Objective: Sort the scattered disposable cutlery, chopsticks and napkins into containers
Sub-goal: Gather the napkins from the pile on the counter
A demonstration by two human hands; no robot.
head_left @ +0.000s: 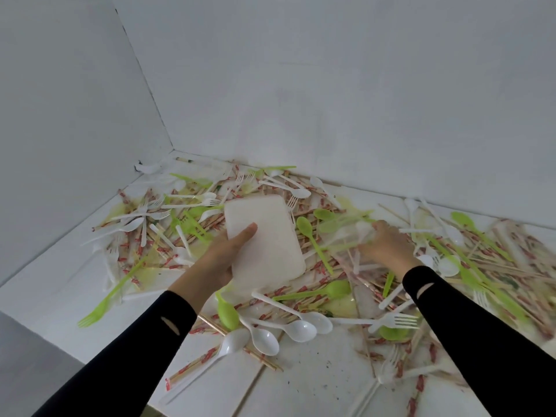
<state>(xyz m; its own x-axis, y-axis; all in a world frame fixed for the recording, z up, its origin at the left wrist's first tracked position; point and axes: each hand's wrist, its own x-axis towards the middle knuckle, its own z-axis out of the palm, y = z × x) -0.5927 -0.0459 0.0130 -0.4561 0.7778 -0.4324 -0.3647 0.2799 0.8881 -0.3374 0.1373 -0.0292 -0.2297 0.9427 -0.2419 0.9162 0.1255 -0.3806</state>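
My left hand (224, 254) grips a white rectangular napkin pack (264, 239) above the pile, thumb across its face. My right hand (386, 245) reaches down into the heap at the right of the pack; its fingers are curled round what looks like a clear wrapper with white cutlery (358, 236), blurred by motion. Green spoons (310, 233), white spoons (298, 329), white forks (394, 322) and paper-wrapped chopsticks (192, 365) lie scattered over the white surface.
The heap lies in a corner of white walls (331, 100); the left wall (66, 115) meets the back one at the far left. A green fork (105, 299) lies near the surface's left edge (45, 326). No container shows.
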